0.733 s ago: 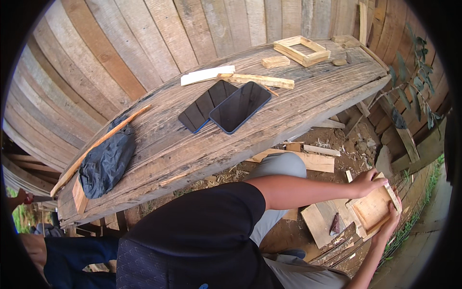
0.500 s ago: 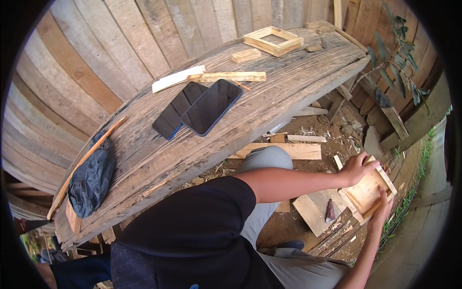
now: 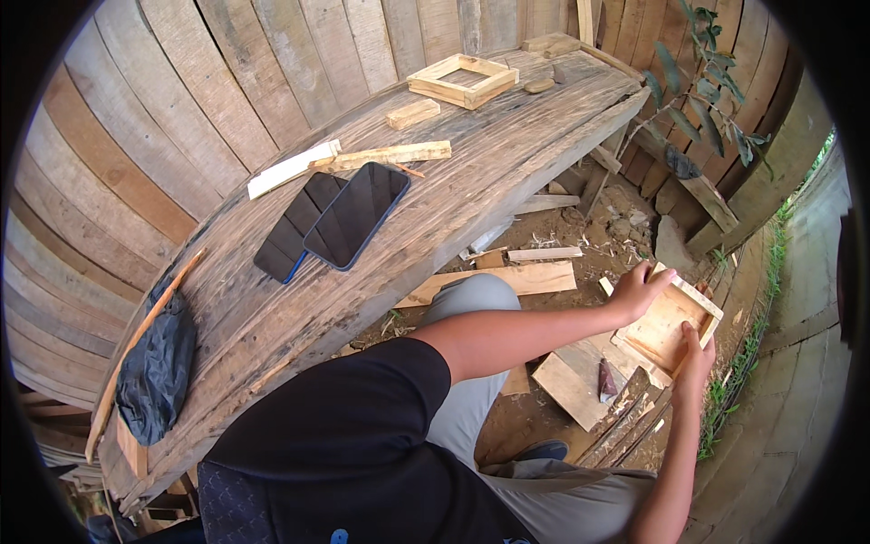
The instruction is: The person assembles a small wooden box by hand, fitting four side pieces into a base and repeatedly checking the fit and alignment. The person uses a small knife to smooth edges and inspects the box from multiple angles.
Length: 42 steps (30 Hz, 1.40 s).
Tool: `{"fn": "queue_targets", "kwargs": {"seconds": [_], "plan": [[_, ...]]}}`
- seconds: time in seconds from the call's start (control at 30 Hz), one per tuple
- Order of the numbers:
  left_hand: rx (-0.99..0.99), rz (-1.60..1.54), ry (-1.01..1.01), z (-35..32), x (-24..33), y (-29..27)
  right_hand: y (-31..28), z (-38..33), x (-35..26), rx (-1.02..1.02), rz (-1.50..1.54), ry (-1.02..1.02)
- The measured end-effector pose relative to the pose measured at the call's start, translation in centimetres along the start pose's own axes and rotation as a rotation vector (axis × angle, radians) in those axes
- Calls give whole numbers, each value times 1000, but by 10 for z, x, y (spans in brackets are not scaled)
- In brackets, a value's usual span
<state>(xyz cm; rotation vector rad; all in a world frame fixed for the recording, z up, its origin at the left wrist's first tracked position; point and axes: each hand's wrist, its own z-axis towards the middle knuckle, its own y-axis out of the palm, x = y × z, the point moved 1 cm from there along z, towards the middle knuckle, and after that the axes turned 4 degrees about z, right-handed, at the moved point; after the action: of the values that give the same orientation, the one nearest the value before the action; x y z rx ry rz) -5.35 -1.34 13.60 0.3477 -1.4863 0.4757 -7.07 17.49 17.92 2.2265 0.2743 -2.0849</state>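
A shallow wooden box [image 3: 663,325] with a flat bottom and low rim is held out at the right, its open side facing me. My left hand [image 3: 637,296] grips its far upper corner, fingers closed over the rim. Around the near right side is my right hand [image 3: 696,359], thumb pressed on the inner edge; its other fingers are hidden behind the box. Below the box, a flat wooden board [image 3: 567,392] lies on the ground. A small dark reddish-brown pointed object [image 3: 606,381] rests beside it.
A long rough wooden bench [image 3: 362,272] carries two dark phones [image 3: 358,218], a square wooden frame [image 3: 464,94], a small wood block [image 3: 413,114], wood strips [image 3: 385,157] and a black plastic bag [image 3: 159,367]. Planks [image 3: 535,278] and shavings litter the dirt. A leafy branch [image 3: 707,100] hangs at the back right.
The whole view has shifted, so the bench and its things sit further left in the picture. Both hands keep their hold on the box, which shows only a slight change of angle.
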Motion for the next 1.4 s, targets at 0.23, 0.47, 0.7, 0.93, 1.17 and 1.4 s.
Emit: {"fn": "queue_targets", "kwargs": {"seconds": [0.23,0.47,0.7,0.93,1.17,1.4], "plan": [[-392,-131,-92,-3,13,-10,-5,-11,-6,76,111,-42],[-536,-177,-185,15,-13,11,-14,5,6,238,235,52],[-403,-195,-76,12,-12,16,-25,12,4,253,26,-17],[-139,124,-162,1,-12,19,-7,-22,-43,450,-307,-633],[-165,72,-206,7,7,22,222,-95,-197,-502,-253,-1085],[-215,22,-233,10,-1,21,445,-156,-219,-1080,-197,-1231]]}}
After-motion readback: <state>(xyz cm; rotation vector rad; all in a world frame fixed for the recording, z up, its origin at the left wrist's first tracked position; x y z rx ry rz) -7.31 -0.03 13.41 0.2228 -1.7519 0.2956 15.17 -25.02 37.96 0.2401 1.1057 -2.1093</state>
